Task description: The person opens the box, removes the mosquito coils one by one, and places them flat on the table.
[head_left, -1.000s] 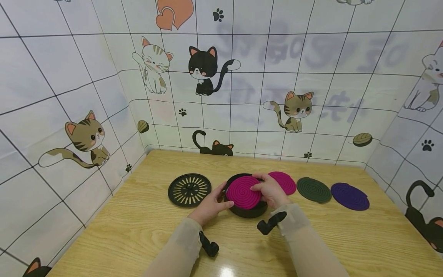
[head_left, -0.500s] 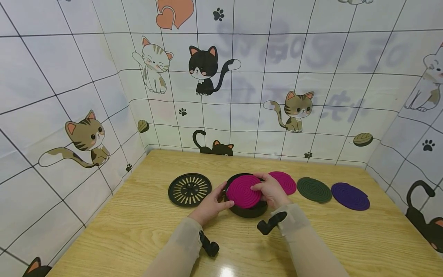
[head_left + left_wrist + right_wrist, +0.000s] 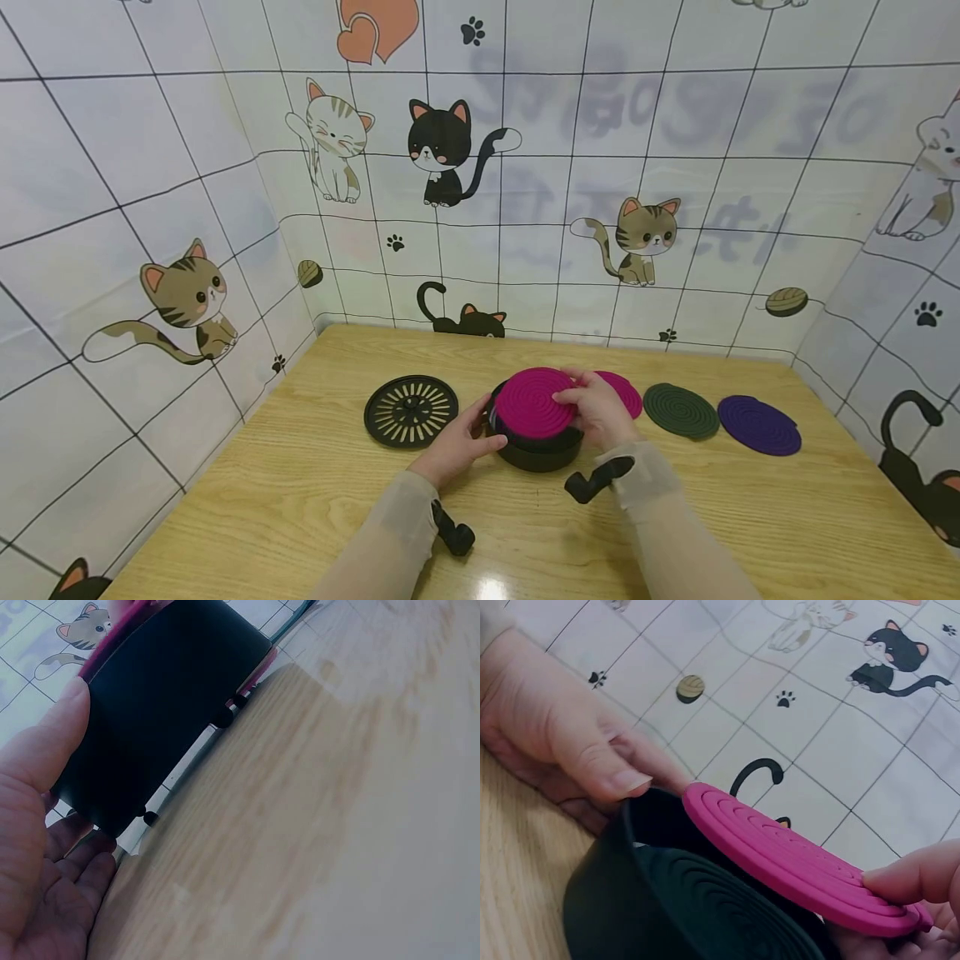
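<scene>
My right hand (image 3: 606,412) pinches a magenta mosquito coil (image 3: 534,404) by its right edge, thumb on top and fingers below. The coil is tilted above the open black round mosquito coil box (image 3: 540,458). Inside that box lies a dark green coil (image 3: 712,896), seen in the right wrist view. My left hand (image 3: 457,446) grips the box at its left side, the thumb on the near wall and the fingers round behind. In the left wrist view the box wall (image 3: 150,705) and its small feet show close over the table.
The slotted black lid (image 3: 411,412) lies on the wooden table (image 3: 300,500) to the left. To the right lie another magenta coil (image 3: 626,393), partly hidden by my right hand, a green coil (image 3: 681,410) and a purple coil (image 3: 759,425). A cat-patterned cloth wall (image 3: 540,250) stands behind.
My right hand has lifted the magenta coil up and slightly to the right, away from the box, baring more of its front rim. My left hand and the box stay in place.
</scene>
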A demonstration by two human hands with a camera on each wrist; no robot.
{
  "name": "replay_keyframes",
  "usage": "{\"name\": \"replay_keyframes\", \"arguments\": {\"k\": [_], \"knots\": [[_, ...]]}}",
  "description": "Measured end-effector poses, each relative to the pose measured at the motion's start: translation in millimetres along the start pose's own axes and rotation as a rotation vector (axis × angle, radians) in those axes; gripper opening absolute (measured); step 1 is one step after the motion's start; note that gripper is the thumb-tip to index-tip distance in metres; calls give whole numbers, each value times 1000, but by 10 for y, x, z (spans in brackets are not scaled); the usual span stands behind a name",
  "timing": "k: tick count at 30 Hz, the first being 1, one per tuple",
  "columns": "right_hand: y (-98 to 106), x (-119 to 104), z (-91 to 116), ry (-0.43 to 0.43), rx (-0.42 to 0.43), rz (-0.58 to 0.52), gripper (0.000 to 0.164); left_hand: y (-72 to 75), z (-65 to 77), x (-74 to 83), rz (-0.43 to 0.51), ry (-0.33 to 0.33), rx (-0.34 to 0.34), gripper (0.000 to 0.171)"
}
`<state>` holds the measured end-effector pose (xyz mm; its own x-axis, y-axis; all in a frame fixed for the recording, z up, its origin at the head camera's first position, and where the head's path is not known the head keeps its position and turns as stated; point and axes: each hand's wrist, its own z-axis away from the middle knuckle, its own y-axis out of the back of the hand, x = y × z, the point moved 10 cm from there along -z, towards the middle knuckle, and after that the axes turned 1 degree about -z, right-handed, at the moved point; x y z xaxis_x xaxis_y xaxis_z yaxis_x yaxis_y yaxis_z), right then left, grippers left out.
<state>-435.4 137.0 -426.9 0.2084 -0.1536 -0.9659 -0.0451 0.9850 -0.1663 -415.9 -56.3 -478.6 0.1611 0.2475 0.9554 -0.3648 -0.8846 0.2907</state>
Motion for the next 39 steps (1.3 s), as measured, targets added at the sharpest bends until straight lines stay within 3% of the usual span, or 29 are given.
{"name": "replay_keyframes", "arguments": {"k": [12, 22, 25, 32, 39], "knots": [[279, -109, 127, -24, -51, -114, 67, -8, 20, -22, -37, 4, 4, 86], [564, -152, 221, -14, -71, -140, 70, -9, 15, -42, -60, 15, 6, 89], [655, -136, 249, -10, -75, -139, 64, -12, 39, 6, -52, 6, 4, 87], [902, -60, 305, -12, -37, -112, 59, -4, 33, -8, -46, -4, 7, 85], [1089, -31, 372, -21, -29, -173, 58, 17, 16, -33, -38, -3, 10, 86]]}}
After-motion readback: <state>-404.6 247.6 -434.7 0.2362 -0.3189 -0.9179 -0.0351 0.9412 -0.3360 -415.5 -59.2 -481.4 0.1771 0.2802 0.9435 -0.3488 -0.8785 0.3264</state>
